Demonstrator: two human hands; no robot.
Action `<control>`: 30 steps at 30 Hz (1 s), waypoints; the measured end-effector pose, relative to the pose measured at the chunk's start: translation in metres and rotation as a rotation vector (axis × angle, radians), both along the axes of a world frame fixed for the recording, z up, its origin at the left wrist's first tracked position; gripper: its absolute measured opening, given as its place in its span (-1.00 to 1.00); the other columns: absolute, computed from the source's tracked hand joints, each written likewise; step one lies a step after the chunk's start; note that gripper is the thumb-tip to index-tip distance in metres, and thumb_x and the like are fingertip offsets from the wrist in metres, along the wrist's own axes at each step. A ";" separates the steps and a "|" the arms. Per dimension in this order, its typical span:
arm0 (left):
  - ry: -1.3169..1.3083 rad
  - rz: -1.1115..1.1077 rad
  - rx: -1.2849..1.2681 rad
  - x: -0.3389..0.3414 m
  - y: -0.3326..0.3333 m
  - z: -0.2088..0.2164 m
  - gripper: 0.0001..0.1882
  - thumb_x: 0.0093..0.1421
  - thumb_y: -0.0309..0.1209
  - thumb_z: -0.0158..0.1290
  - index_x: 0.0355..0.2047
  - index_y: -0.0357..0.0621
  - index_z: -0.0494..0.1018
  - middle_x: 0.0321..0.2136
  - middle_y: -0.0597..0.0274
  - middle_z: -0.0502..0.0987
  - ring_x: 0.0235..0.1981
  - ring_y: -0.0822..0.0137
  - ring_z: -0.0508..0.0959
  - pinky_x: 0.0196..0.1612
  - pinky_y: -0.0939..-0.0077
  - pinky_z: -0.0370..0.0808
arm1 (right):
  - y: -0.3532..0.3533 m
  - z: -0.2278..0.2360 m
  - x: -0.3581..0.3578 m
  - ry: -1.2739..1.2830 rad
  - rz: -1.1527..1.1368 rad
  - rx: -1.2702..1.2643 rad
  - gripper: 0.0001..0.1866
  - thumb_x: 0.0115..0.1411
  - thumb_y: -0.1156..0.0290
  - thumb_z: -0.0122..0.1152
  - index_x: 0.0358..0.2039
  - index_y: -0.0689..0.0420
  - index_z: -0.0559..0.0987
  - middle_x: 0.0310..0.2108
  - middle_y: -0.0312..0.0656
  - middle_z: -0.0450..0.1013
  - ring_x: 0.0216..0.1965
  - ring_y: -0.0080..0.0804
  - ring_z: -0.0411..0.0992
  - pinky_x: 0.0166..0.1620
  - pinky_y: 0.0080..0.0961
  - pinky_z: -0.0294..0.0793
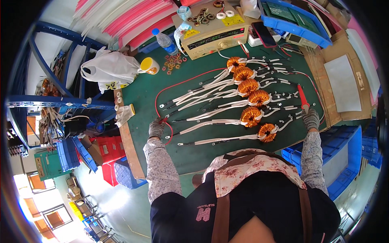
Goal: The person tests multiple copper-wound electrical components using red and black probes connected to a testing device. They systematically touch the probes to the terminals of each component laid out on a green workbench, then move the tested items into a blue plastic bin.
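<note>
Nearest the camera is the person's dark top with a pale floral collar (239,174). Beyond it, six copper-wound ring coils with white-sleeved leads (248,87) lie in a row on the green-topped bench (202,153), leads spread to both sides. The grey-gloved left hand (156,128) is closed on a small red clip (163,120) on a thin red wire (194,77), beside the left lead ends; the grey-gloved right hand (310,120) grips a red tapered probe (302,97) near the right ones. Contact with a terminal cannot be told. Laying out looks done and probing seems under way; no coil is set apart, so how many remain is unclear. A beige box instrument (214,39) stands behind.
</note>
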State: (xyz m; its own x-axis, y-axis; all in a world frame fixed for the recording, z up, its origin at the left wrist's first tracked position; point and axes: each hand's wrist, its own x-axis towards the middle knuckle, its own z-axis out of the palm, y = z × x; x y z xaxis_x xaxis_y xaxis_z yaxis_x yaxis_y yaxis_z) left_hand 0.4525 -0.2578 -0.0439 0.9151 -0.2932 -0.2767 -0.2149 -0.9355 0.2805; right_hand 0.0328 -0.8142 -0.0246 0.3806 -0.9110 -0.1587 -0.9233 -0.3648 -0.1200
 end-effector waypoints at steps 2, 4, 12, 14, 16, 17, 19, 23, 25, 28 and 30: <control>-0.044 -0.010 0.008 -0.004 -0.001 0.007 -0.65 0.03 -0.29 0.04 -0.13 0.06 0.42 -0.29 0.09 0.52 -0.23 0.12 0.51 -0.16 0.35 0.43 | -0.002 -0.004 -0.001 0.015 0.014 0.007 -0.58 -0.03 0.09 0.07 -0.36 0.22 0.51 -0.35 0.10 0.43 -0.25 0.01 0.40 -0.17 -0.20 0.39; -0.116 -0.043 0.004 -0.012 -0.005 0.015 -0.67 0.03 -0.29 0.02 -0.14 0.06 0.42 -0.30 0.07 0.52 -0.25 0.08 0.51 -0.19 0.30 0.44 | -0.005 -0.003 -0.003 0.012 0.016 0.006 -0.58 -0.04 0.09 0.07 -0.36 0.22 0.51 -0.35 0.11 0.43 -0.24 0.02 0.40 -0.16 -0.19 0.38; -0.108 -0.337 -0.216 -0.075 -0.083 0.008 -0.69 0.05 -0.25 -0.02 -0.15 0.07 0.41 -0.34 0.05 0.51 -0.31 0.03 0.50 -0.25 0.22 0.43 | -0.004 -0.004 -0.005 -0.048 0.019 -0.004 -0.58 -0.06 0.10 0.11 -0.38 0.23 0.51 -0.35 0.11 0.43 -0.26 0.02 0.40 -0.17 -0.20 0.38; -0.083 -0.330 -0.218 -0.083 -0.101 0.001 -0.67 0.05 -0.25 -0.02 -0.14 0.05 0.40 -0.34 0.04 0.51 -0.32 0.03 0.50 -0.24 0.21 0.43 | -0.005 -0.003 -0.005 -0.051 0.019 -0.004 -0.58 -0.07 0.10 0.12 -0.38 0.23 0.51 -0.36 0.11 0.43 -0.27 0.02 0.40 -0.18 -0.21 0.39; -0.051 -0.272 -0.183 -0.079 -0.106 -0.013 -0.66 0.05 -0.24 -0.03 -0.13 0.03 0.39 -0.36 0.00 0.51 -0.31 0.02 0.50 -0.23 0.20 0.43 | -0.005 -0.002 -0.004 -0.057 0.008 -0.005 -0.59 -0.07 0.10 0.12 -0.38 0.23 0.51 -0.37 0.10 0.44 -0.28 0.02 0.41 -0.19 -0.21 0.39; -0.060 -0.269 -0.182 -0.079 -0.111 -0.011 -0.66 0.06 -0.24 -0.03 -0.12 0.03 0.39 -0.36 -0.01 0.51 -0.31 0.01 0.50 -0.23 0.20 0.43 | -0.005 -0.002 -0.006 -0.060 0.009 0.003 -0.59 -0.07 0.10 0.12 -0.38 0.23 0.51 -0.37 0.10 0.44 -0.28 0.01 0.41 -0.20 -0.21 0.39; -0.081 -0.263 -0.181 -0.078 -0.119 -0.005 -0.65 0.06 -0.24 -0.04 -0.12 0.03 0.39 -0.37 -0.03 0.51 -0.31 0.01 0.50 -0.23 0.20 0.43 | -0.006 -0.003 -0.010 -0.066 0.014 0.019 -0.59 -0.07 0.10 0.13 -0.38 0.23 0.51 -0.37 0.10 0.44 -0.28 0.01 0.41 -0.20 -0.21 0.39; -0.086 -0.268 -0.161 -0.076 -0.124 0.001 -0.67 0.07 -0.23 -0.04 -0.13 0.04 0.39 -0.39 -0.02 0.51 -0.32 0.01 0.50 -0.24 0.18 0.42 | -0.004 -0.011 -0.012 -0.078 -0.001 -0.036 -0.63 -0.06 0.12 0.15 -0.40 0.20 0.53 -0.43 0.08 0.45 -0.33 -0.01 0.43 -0.28 -0.24 0.41; -0.084 -0.266 -0.164 -0.076 -0.125 0.003 -0.67 0.07 -0.24 -0.04 -0.13 0.04 0.39 -0.39 -0.03 0.51 -0.32 0.01 0.50 -0.24 0.18 0.42 | -0.006 -0.016 -0.013 -0.079 0.001 -0.043 -0.62 -0.06 0.12 0.14 -0.39 0.20 0.53 -0.44 0.08 0.45 -0.34 -0.01 0.43 -0.28 -0.24 0.41; -0.095 -0.269 -0.181 -0.074 -0.120 -0.003 -0.68 0.06 -0.25 -0.03 -0.14 0.04 0.38 -0.39 -0.04 0.51 -0.32 0.00 0.49 -0.24 0.19 0.42 | -0.003 -0.012 -0.011 -0.097 -0.009 -0.007 -0.61 -0.06 0.12 0.14 -0.37 0.21 0.53 -0.44 0.08 0.45 -0.34 0.00 0.43 -0.29 -0.26 0.41; -0.097 -0.275 -0.226 -0.074 -0.118 -0.007 -0.67 0.06 -0.26 -0.02 -0.13 0.04 0.38 -0.38 -0.04 0.51 -0.31 -0.01 0.49 -0.24 0.20 0.42 | -0.002 -0.009 -0.010 -0.086 -0.024 0.012 -0.61 -0.06 0.13 0.15 -0.37 0.22 0.52 -0.43 0.08 0.45 -0.34 0.00 0.43 -0.28 -0.26 0.42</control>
State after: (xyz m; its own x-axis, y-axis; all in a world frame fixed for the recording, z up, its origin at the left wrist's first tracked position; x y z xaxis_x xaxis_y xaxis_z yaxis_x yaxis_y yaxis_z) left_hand 0.3787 -0.3756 -0.0506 0.8125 -0.5754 -0.0932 -0.4851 -0.7561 0.4393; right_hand 0.0232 -0.8159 -0.0335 0.3718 -0.9180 -0.1376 -0.9176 -0.3411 -0.2040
